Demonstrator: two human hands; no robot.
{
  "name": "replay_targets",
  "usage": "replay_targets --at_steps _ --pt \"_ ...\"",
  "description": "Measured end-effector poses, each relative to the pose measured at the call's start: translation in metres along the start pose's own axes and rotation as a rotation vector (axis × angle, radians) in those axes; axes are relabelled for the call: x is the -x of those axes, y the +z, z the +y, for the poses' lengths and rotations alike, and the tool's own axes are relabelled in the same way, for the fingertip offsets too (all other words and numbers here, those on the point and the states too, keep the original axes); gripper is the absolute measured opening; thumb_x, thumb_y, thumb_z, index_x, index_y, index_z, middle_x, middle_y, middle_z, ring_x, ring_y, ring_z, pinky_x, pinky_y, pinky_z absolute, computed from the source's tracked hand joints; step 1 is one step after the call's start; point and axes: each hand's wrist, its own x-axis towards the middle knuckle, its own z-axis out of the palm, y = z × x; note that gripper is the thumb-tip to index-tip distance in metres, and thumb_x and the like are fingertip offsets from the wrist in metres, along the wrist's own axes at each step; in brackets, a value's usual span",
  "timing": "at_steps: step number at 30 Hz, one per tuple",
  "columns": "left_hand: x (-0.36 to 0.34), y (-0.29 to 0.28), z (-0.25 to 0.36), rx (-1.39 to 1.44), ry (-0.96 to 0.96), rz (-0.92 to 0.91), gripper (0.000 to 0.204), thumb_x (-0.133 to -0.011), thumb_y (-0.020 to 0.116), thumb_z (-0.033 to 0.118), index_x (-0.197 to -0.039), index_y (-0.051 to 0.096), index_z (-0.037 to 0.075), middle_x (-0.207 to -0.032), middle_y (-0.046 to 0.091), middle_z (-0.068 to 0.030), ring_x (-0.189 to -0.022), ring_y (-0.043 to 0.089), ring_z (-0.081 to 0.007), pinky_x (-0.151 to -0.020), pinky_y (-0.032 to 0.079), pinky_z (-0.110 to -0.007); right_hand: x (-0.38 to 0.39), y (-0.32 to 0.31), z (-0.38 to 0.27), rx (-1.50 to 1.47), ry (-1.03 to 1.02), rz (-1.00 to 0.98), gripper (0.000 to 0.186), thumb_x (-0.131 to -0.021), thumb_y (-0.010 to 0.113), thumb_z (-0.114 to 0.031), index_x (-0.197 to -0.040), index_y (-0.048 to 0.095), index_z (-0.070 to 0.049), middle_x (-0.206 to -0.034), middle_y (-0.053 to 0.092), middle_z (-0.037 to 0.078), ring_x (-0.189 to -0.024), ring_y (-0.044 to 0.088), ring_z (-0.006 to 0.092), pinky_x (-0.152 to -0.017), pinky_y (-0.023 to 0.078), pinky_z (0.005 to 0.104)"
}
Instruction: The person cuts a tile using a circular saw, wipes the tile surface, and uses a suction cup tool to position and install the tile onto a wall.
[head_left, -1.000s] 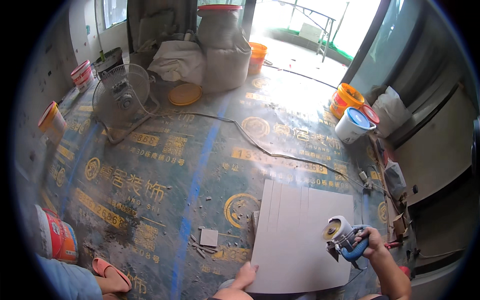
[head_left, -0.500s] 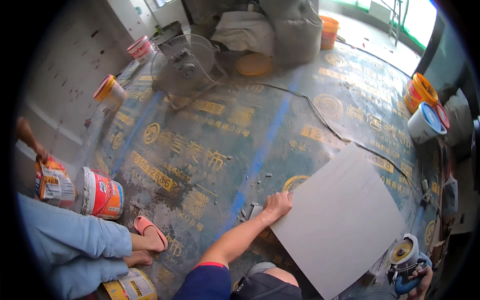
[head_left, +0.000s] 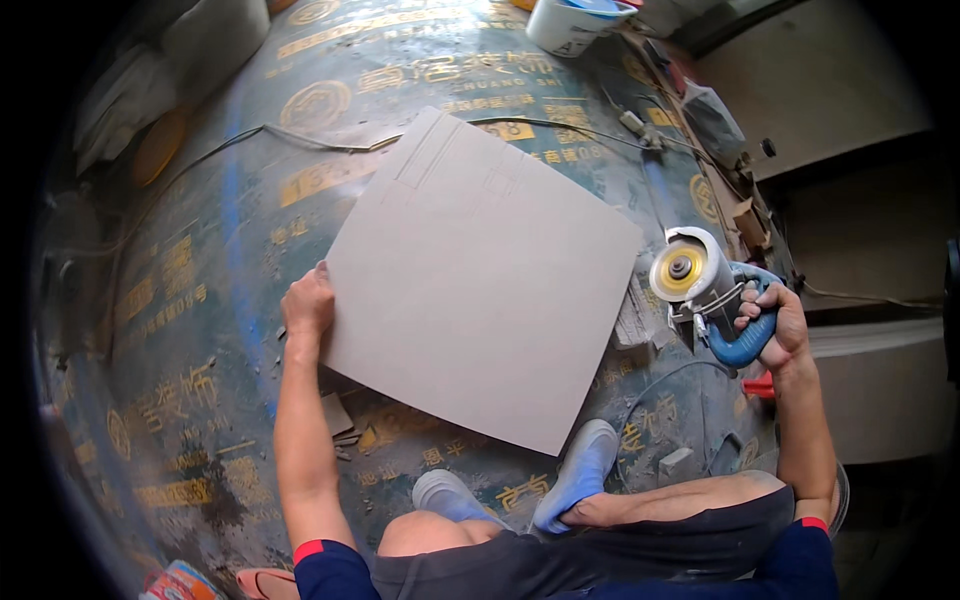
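The tile is in front of the person, above the floor sheet, turned so that one corner points away and another toward the feet. Thin lines mark its face near the far corner; what bears its weight underneath is hidden.

The left hand is closed on the tile's left corner. The right hand is wrapped round the blue handle of the saw, which is held up just beside the tile's right corner, apart from it, its yellow disc facing the person. Whether the disc is spinning, I cannot tell.

A ridged grey piece sticks out from under the tile's right edge. By the lower left edge lie a small square offcut and some slivers. Two blue-grey shoes stand near the close corner. Beyond the tile, a cable crosses the sheet, and farther off stands a white bucket.
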Motion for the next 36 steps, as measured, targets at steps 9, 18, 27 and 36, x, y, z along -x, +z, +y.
replay_targets --at_steps 9,18,27,36 --pt "0.101 0.016 -0.009 0.315 0.137 0.516 0.033 -0.093 0.059 0.032 -0.106 0.057 0.002 -0.099 0.060 -0.0151 -0.093 0.057 -0.0315 -0.082 0.044 -0.042 -0.001 -0.010 0.014 -0.040 0.035 0.018 0.018 -0.072 0.049 -0.004 -0.090 0.048 -0.005 -0.076 0.048 0.002 -0.062 0.049 0.0134 -0.063 0.045 0.0315" --pt "0.284 0.109 0.039 1.263 -0.568 -0.343 0.038 -0.089 0.071 0.021 -0.108 0.045 0.000 -0.095 0.061 -0.0105 -0.077 0.062 -0.0158 -0.066 0.052 -0.027 0.001 0.004 0.013 -0.062 0.077 0.074 0.019 -0.071 0.049 -0.004 -0.090 0.047 -0.004 -0.075 0.048 0.002 -0.061 0.049 0.0132 -0.062 0.046 0.0316" --pt "0.281 0.123 0.082 1.452 -0.706 -0.351 0.038 -0.092 0.062 0.008 -0.116 0.035 -0.001 -0.107 0.055 -0.0153 -0.084 0.062 -0.0217 -0.061 0.059 -0.035 0.009 0.034 0.013 -0.094 0.016 0.003 0.017 -0.072 0.050 -0.005 -0.089 0.049 -0.004 -0.072 0.049 0.003 -0.061 0.050 0.0129 -0.061 0.047 0.0324" --pt "0.263 0.090 0.010 0.955 -0.290 -0.264 0.046 -0.080 0.069 0.005 -0.115 0.043 -0.008 -0.111 0.059 -0.0257 -0.104 0.060 -0.0365 -0.092 0.045 -0.041 0.023 0.066 0.025 -0.088 0.030 -0.079 0.012 -0.068 0.049 -0.006 -0.080 0.051 -0.003 -0.069 0.049 0.004 -0.059 0.049 0.0157 -0.060 0.047 0.0356"
